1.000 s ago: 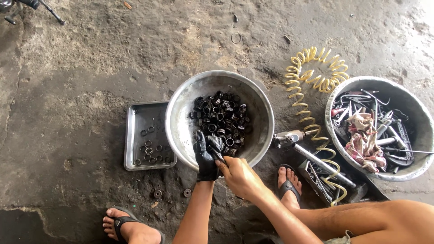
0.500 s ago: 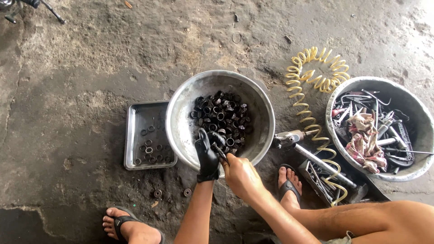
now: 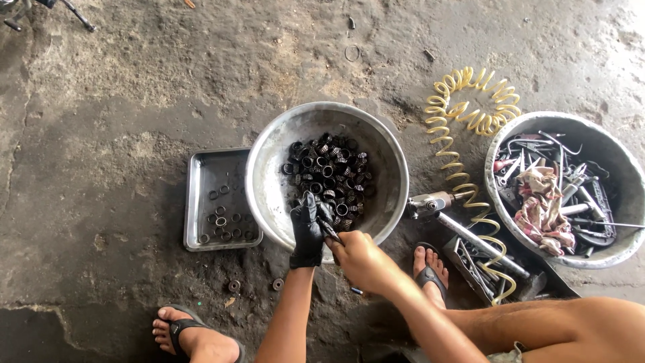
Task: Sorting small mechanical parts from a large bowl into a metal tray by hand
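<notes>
My left hand (image 3: 310, 225), in a black glove, is closed around a small dark part over the near rim of a large metal bowl (image 3: 272, 178). My bare right hand (image 3: 356, 254) grips a thin dark tool whose tip meets the part in the glove. The bowl holds a heap of several black rings and bearing cages (image 3: 329, 171). A shallow square metal tray (image 3: 201, 171) sits left of the bowl, touching it, with several small rings (image 3: 225, 225) near its front.
A second metal bowl (image 3: 615, 249) at the right holds tools and a rag. A coiled yellow air hose (image 3: 470, 121) runs to an air tool (image 3: 430, 202) beside my right foot. Loose rings (image 3: 255, 285) lie on the stained concrete floor.
Both hands have shifted slightly nearer the bowl's front rim; the right hand's tool stays against the part in the gloved hand.
</notes>
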